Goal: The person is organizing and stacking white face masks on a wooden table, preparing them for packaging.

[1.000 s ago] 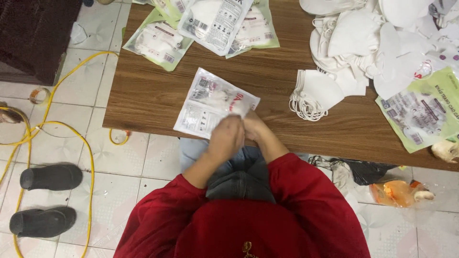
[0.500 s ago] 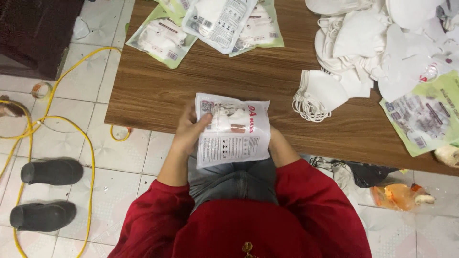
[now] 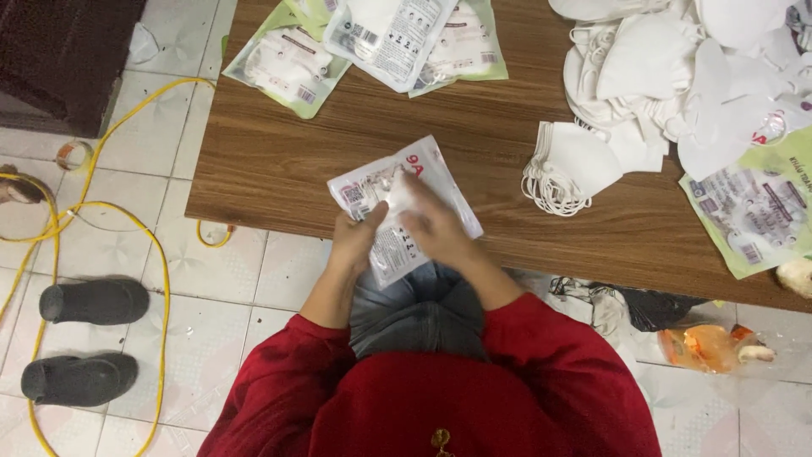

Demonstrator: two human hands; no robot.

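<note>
Both hands hold a flat white printed plastic mask pouch at the near edge of the brown wooden table, pouch tilted w/ top corner toward 1 o'clock. Left hand grips its lower left edge, fingers clamped on it. Right hand lies on top, fingers together, pressing the pouch. At 3 o'clock, a stack of white folded face masks; at 11 o'clock, green-edged packed pouches

packet: middle hiding under right hand
mask heap: running off the top edge, far right of grip
</note>
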